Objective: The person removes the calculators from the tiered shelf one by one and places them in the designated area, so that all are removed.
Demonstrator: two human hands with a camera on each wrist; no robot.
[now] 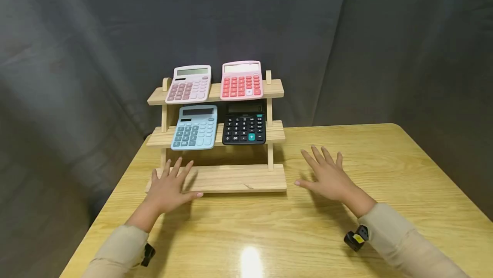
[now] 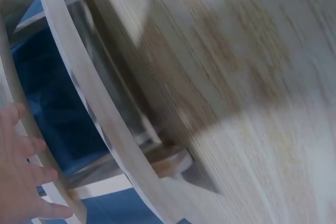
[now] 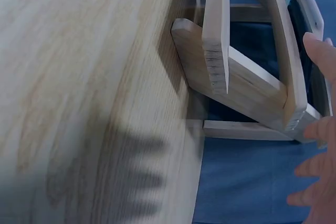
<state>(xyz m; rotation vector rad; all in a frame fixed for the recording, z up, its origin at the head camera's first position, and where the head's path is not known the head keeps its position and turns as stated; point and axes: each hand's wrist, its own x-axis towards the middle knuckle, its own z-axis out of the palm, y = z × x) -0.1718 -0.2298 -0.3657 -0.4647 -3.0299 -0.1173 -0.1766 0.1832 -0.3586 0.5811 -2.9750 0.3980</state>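
Observation:
A three-tier wooden rack (image 1: 246,178) stands on the table. On its top tier lean a pale pink calculator (image 1: 189,83) and a brighter pink calculator with red keys (image 1: 241,81). The middle tier bears a light blue calculator (image 1: 194,127) and a black calculator (image 1: 244,124). My left hand (image 1: 165,192), fingers spread, hovers at the left end of the bottom board and holds nothing. To the right of the rack, my right hand (image 1: 327,177) is spread above the table, also holding nothing. Both wrist views show the rack's edges beside the fingers.
The wooden table (image 1: 385,175) reaches to a grey curtain (image 1: 300,34) behind the rack and at both sides. A small black device (image 1: 356,238) sits at my right cuff, another (image 1: 148,255) at my left.

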